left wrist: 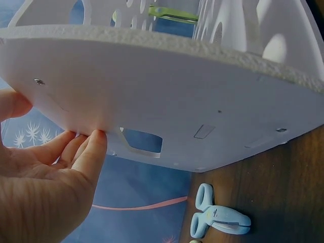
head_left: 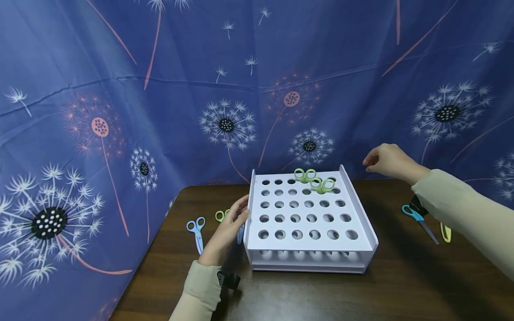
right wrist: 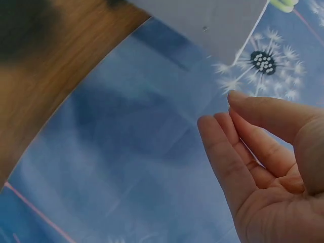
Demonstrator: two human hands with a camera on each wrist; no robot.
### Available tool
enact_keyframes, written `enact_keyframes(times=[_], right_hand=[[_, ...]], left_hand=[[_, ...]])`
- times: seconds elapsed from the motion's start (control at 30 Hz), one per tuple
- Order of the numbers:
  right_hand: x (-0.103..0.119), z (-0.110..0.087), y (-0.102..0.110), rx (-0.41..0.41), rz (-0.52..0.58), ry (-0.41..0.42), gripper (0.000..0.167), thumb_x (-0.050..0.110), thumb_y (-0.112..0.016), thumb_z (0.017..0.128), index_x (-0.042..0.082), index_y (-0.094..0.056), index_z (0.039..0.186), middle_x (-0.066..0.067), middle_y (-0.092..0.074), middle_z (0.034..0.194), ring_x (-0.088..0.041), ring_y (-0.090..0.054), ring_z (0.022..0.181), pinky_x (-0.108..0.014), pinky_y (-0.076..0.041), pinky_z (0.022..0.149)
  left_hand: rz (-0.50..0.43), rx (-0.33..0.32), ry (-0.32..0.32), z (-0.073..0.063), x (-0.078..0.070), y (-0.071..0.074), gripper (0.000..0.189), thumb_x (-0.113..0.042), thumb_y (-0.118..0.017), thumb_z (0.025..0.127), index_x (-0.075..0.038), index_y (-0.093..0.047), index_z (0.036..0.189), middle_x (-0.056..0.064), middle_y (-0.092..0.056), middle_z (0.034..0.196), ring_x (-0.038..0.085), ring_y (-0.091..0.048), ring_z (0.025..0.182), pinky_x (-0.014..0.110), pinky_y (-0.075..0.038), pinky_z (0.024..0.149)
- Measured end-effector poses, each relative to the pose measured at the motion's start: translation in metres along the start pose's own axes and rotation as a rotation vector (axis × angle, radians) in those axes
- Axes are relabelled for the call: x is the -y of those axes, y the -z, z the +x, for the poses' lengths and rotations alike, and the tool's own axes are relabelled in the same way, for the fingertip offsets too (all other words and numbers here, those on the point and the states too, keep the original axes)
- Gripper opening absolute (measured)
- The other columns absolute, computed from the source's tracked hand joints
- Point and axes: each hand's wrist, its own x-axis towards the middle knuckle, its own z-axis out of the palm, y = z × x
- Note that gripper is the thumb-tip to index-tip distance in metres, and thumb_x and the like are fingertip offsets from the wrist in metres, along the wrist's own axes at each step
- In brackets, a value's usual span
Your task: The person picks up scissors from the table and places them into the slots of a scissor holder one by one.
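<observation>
Open: air between right grip point(head_left: 388, 161) and white rack point(head_left: 309, 244), surface point(head_left: 395, 261) between rack and teal scissors point(head_left: 420, 217) | Blocked: rack's left side by left grip point(head_left: 225, 232), rack's back by two green scissors point(head_left: 322, 188)

Rack point(head_left: 305, 245) on table point(head_left: 305, 298), scissors point(head_left: 321, 189) in its far part, other scissors point(head_left: 198, 234) on either side

In front of me hangs a blue cloth point(head_left: 180, 58), creased crosswise and printed with white dandelions point(head_left: 226, 125) and coral dandelions point(head_left: 100, 127). Below it I see a brown wooden table point(head_left: 305, 296), its far left corner rounded.
</observation>
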Motion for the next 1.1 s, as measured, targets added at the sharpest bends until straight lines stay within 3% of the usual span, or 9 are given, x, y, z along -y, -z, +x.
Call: enact_keyframes(times=[0.27, 0.5, 0.8, 1.1], right_hand=[[-0.024, -0.011, 0.008, 0.018, -0.017, -0.044, 0.019, 0.007, -0.069, 0.085, -0.007, -0.071, 0.097, -0.023, -0.071, 0.091, -0.034, -0.065, 0.081, -0.046, -0.054, 0.068], [-0.051, -0.020, 0.014, 0.046, -0.039, -0.058, 0.021, 0.009, -0.068, 0.086, -0.008, -0.072, 0.096, -0.023, -0.071, 0.091, -0.024, -0.065, 0.071, -0.040, -0.052, 0.059], [-0.086, -0.033, 0.016, 0.070, -0.031, -0.101, 0.025, 0.014, -0.070, 0.085, -0.008, -0.071, 0.097, -0.021, -0.071, 0.089, -0.032, -0.066, 0.077, -0.044, -0.053, 0.063], [-0.115, -0.046, 0.020, 0.065, -0.020, -0.167, 0.030, 0.018, -0.068, 0.088, -0.008, -0.070, 0.102, -0.030, -0.067, 0.101, -0.043, -0.062, 0.086, -0.045, -0.053, 0.063]], left_hand=[[0.002, 0.007, -0.013, 0.000, 0.001, 0.002, 0.051, -0.020, -0.047, 0.102, -0.012, -0.033, 0.150, 0.015, -0.039, 0.149, 0.031, -0.040, 0.132, 0.036, -0.037, 0.102], [-0.016, -0.013, -0.012, -0.003, -0.001, 0.001, 0.050, -0.022, -0.047, 0.102, -0.013, -0.034, 0.150, 0.014, -0.039, 0.149, 0.030, -0.041, 0.132, 0.035, -0.037, 0.102], [-0.014, -0.020, -0.002, -0.005, 0.002, 0.000, 0.050, -0.021, -0.047, 0.102, -0.012, -0.034, 0.150, 0.015, -0.039, 0.149, 0.031, -0.041, 0.131, 0.034, -0.038, 0.102], [-0.014, -0.028, 0.010, -0.006, 0.005, 0.001, 0.053, -0.027, -0.048, 0.102, -0.013, -0.032, 0.150, 0.014, -0.037, 0.150, 0.031, -0.039, 0.133, 0.042, -0.035, 0.105]])
